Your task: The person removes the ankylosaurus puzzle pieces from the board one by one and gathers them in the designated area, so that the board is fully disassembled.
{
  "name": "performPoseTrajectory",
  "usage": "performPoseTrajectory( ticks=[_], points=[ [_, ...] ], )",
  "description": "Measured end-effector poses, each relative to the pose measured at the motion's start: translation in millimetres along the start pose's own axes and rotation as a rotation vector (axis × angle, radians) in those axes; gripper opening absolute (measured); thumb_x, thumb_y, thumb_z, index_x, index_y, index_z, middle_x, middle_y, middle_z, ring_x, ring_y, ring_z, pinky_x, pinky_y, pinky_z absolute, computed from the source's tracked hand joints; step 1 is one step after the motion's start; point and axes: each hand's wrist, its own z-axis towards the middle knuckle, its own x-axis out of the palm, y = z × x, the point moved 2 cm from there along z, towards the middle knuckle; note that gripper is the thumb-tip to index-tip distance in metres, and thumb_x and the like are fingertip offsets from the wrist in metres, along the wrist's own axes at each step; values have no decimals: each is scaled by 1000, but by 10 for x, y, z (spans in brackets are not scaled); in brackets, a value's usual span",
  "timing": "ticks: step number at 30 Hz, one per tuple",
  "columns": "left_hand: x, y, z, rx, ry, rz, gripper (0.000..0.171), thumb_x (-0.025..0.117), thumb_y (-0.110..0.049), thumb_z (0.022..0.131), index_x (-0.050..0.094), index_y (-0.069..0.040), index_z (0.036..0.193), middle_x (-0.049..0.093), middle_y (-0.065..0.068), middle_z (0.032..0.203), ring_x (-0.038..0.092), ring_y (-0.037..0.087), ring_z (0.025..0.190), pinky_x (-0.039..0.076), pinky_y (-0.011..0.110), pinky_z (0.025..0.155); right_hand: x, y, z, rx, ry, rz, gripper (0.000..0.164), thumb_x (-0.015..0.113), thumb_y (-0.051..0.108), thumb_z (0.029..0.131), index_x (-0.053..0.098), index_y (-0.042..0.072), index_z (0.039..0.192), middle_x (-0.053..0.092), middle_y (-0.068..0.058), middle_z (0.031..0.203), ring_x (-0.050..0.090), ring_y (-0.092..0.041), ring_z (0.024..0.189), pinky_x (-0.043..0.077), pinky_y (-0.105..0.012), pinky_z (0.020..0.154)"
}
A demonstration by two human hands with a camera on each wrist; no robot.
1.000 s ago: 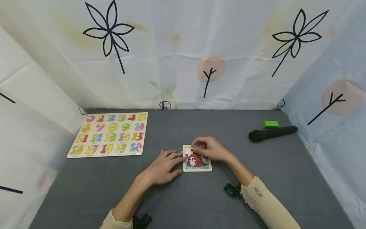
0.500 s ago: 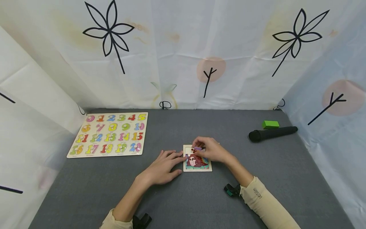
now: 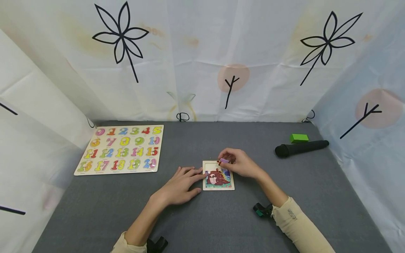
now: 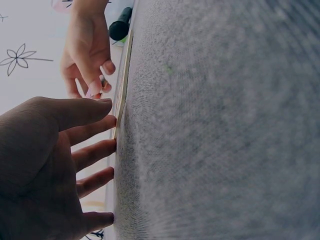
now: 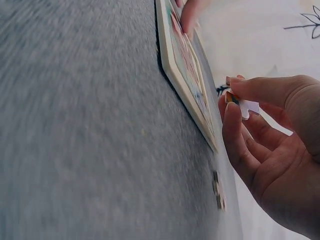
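Observation:
A small wooden jigsaw puzzle tray [image 3: 218,189] lies on the grey table, bearing a dark red dinosaur-like picture; the upper part of its inside shows pale bare wood. My right hand [image 3: 240,163] is over its top right corner and pinches a purple and dark red jigsaw piece [image 3: 224,161] between thumb and fingers. In the right wrist view that jigsaw piece [image 5: 245,106] is held above the table, apart from the tray. My left hand [image 3: 178,185] rests at the tray's left edge with its fingers spread, one fingertip on the picture. The left wrist view shows the left hand [image 4: 55,160] from the thumb side.
A number puzzle board [image 3: 119,150] lies at the back left. A black microphone [image 3: 302,148] and a green block [image 3: 299,138] lie at the back right. Another jigsaw piece [image 5: 219,191] is on the table beyond the tray. Patterned white cloth walls surround the table.
My right hand has lifted slightly and moved right with the jigsaw piece, uncovering more of the tray's pale upper part. My left hand has stayed still.

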Motion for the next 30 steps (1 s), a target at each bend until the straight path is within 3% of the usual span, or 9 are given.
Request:
performPoseTrajectory(
  ticks=[4, 14, 30],
  points=[
    [3, 7, -4, 5, -1, -3, 55, 68, -26, 107, 56, -20, 160, 48, 9, 171, 37, 40, 161, 16, 79, 130, -74, -32, -60, 32, -6, 47, 20, 72, 4, 103, 70, -2, 122, 76, -21, 106, 69, -24, 79, 60, -34, 62],
    [5, 2, -11, 16, -10, -3, 55, 68, -25, 107, 56, -19, 160, 47, 9, 172, 37, 40, 161, 16, 79, 130, -324, -197, -235, 59, -40, 44, 25, 72, 4, 103, 69, -5, 126, 76, -25, 109, 66, -19, 70, 59, -33, 59],
    [16, 14, -3, 14, -9, 0, 55, 68, -26, 107, 56, -19, 160, 47, 9, 172, 37, 39, 162, 16, 78, 130, -674, -439, -442, 130, -71, -91, 22, 72, 7, 103, 75, -4, 123, 77, -20, 103, 59, -6, 67, 53, -25, 57]
  ],
)
